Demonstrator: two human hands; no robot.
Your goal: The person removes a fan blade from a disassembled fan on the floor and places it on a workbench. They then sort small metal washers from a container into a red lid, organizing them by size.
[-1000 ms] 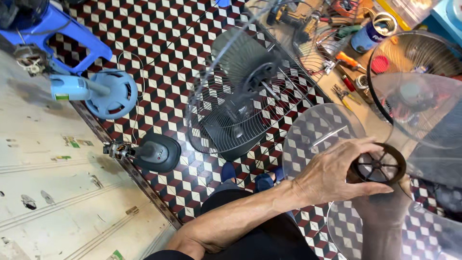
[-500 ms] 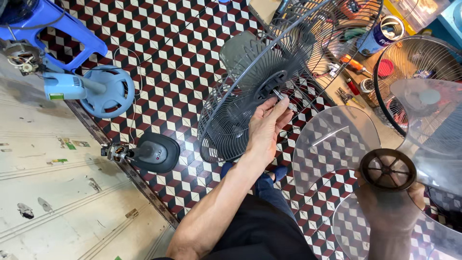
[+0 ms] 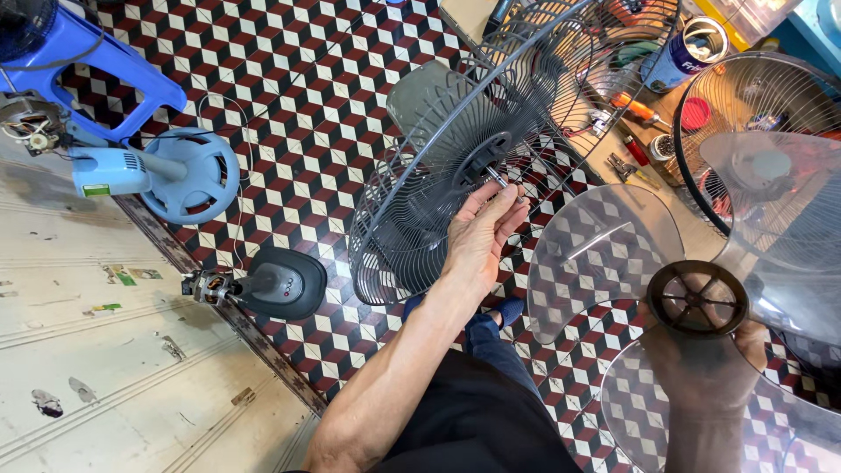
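A grey wire fan guard (image 3: 412,236) stands tilted on the chequered floor, with a dark hub and a short metal shaft (image 3: 496,175) at its middle. My left hand (image 3: 480,235) reaches up to that hub, thumb and fingertips closed around the shaft's end. My right hand (image 3: 701,372), seen through clear plastic, holds a transparent fan blade (image 3: 596,254) just below its dark round hub (image 3: 696,300) at the lower right. My legs in dark trousers show at the bottom.
A blue fan base with its motor (image 3: 188,175) and a black fan base (image 3: 280,282) lie at the left by a pale step. A blue stool (image 3: 88,61) stands top left. Another caged fan (image 3: 771,149), a can (image 3: 692,48) and a screwdriver (image 3: 635,105) sit at right.
My left hand left the blade hub and went up to the guard's shaft. The guard now stands more upright and closer. My right hand still holds the blade.
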